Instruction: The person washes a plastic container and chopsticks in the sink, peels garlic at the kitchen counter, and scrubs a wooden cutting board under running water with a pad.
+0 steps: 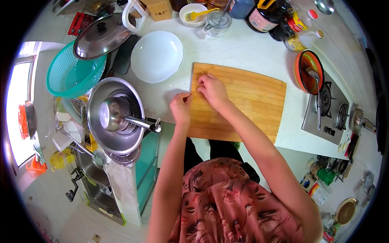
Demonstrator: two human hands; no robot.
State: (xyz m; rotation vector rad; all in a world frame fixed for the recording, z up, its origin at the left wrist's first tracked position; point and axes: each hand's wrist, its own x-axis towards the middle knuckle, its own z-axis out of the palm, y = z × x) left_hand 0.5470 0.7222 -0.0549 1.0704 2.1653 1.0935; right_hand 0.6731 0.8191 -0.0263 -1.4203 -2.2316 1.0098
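A wooden cutting board (243,101) lies on the white counter in front of me. My left hand (180,108) is closed at the board's left edge, thumb and fingers pressed together. A tiny dark spot shows at its fingertips, too small to name. My right hand (213,91) is over the board's left part, its fingers curled in and closed. Whatever it may hold is hidden. The two hands are close together but apart. Beyond them, a white plate (157,56) rests on the counter.
To the left stand a steel bowl (137,135) with a saucepan (111,115) in it, a green colander (60,77) and a pot lid (103,36). Bottles (261,19) line the back. An orange bowl (298,71) with a ladle sits by the gas stove (320,121).
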